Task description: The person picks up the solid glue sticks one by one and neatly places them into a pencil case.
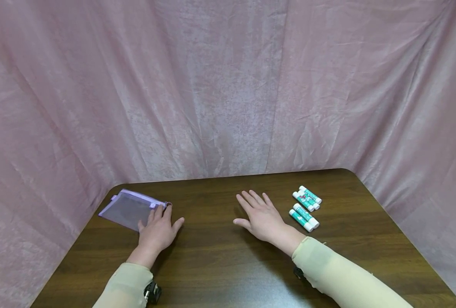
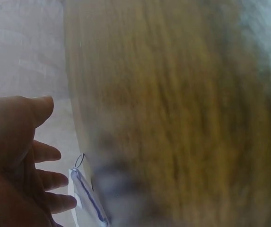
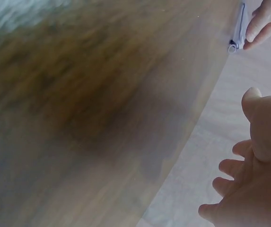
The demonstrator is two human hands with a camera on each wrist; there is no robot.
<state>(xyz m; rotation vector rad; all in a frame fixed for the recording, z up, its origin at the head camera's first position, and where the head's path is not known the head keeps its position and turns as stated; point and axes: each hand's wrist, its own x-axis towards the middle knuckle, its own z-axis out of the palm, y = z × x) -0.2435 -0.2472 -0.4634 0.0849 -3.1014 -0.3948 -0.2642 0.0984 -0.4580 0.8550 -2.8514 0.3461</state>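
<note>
On the left of the table lies a see-through zip pouch with a purple edge and a small ring at one corner. My left hand is over the pouch's near right corner, fingers spread, and overlaps it in the head view. Palm down at the middle of the table, my right hand has its fingers spread and holds nothing. To its right lie several green-and-white glue sticks in two small groups. The left wrist view shows the pouch past the fingertips of the left hand.
The dark wooden table has rounded far corners. A pink curtain hangs behind it and along both sides. Each sleeve has a small black device at the wrist, such as the left wrist device.
</note>
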